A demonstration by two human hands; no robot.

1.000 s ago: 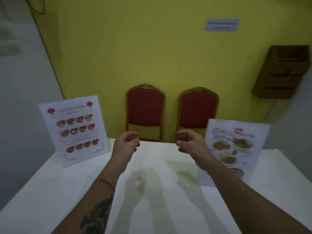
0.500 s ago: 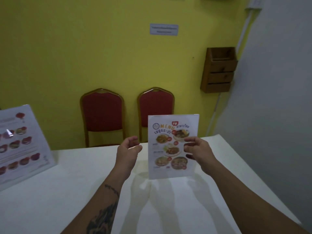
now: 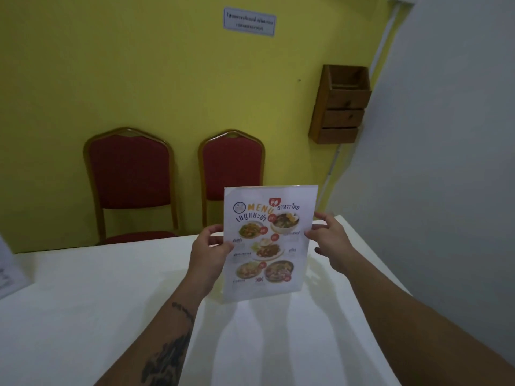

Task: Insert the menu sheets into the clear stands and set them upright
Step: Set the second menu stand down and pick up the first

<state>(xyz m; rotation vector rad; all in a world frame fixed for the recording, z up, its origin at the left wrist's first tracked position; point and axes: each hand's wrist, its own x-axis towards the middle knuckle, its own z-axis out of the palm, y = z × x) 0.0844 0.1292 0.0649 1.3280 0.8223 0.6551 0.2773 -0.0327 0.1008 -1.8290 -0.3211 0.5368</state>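
Observation:
A clear stand holding a menu sheet (image 3: 267,243) with food pictures stands upright on the white table (image 3: 83,316), towards its right side. My left hand (image 3: 207,254) grips the stand's left edge. My right hand (image 3: 328,240) holds its right edge, fingers spread along the side. A second stand with a menu sheet (image 3: 9,271) shows only partly at the far left edge of the view.
Two red chairs (image 3: 131,174) (image 3: 232,168) stand behind the table against a yellow wall. A wooden wall rack (image 3: 341,104) hangs at the right. The table's right edge (image 3: 370,257) runs close to a grey wall.
The view swung right. My hands went from closed and holding nothing between the two stands to gripping both sides of the right-hand stand; the left stand slid almost out of view.

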